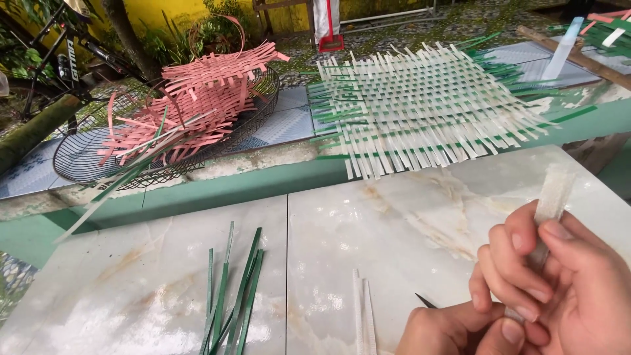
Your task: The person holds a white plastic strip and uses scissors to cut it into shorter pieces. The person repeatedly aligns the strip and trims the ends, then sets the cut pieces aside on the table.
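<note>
An outdoor weaving workshop in a yard is showing here: beyond the grip, a half-woven white and green strip mat (420, 105) is lying on the tiled ledge (276, 121). Further left, pink strips (197, 98) are filling a wire basket (85, 161), a bicycle (59, 52) is leaning among plants, and cut green strips (233, 296) are lying on the marble bench (368, 223).

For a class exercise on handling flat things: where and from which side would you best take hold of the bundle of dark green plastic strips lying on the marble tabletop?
Grip the bundle of dark green plastic strips near its lower end, where the strips bunch together, coming from above and pinching across their width. Farther up they fan apart, so a hold there would likely catch only a few. They lie flat on the marble tabletop, clear of both hands.
</note>
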